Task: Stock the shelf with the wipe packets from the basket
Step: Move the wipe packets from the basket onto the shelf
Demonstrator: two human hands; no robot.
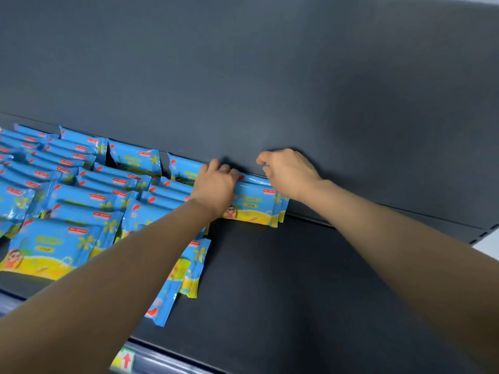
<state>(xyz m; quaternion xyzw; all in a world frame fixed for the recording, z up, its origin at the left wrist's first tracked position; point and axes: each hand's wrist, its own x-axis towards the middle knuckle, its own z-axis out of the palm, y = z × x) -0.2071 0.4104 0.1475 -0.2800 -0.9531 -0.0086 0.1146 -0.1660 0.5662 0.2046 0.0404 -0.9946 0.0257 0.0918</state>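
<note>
- Standing at the back of the shelf point(270, 279), just right of centre frame, a small upright group of wipe packets point(255, 205) is leaning toward the dark back panel point(243, 76), blue above and yellow below.
- Curling over the top left edge of that group, the left hand point(216, 188) is closing its fingers on the packets and seems to be holding them.
- Resting on the group's upper right corner, the right hand point(289, 175) is touching them with loosely bent fingers; whether it is gripping or only steadying, I cannot tell.
- Judging by the glossy film and puffy bodies, these packets are looking light, soft and somewhat slippery, so they are likely bending and sliding against each other instead of standing stiffly.
- Taking hold across the top seam or pinching both short ends of a bunch is probably giving the surest grip, since the smooth faces are offering little friction.
- Filling the left half of the frame, rows of stocked packets point(89, 184) are sitting in overlapping ranks reaching to the back panel.
- Lying flat below centre, partly under the left forearm, a few loose packets point(189, 271) are waiting out of line, one hanging toward the front edge.
- Showing bare dark metal, the right part of the shelf is lying open for more stock.
- Staying out of view, the basket is not appearing anywhere.
- Sitting at the bottom edge, a yellow label with a red arrow point(125, 360) is marking the shelf's front rail.
</note>
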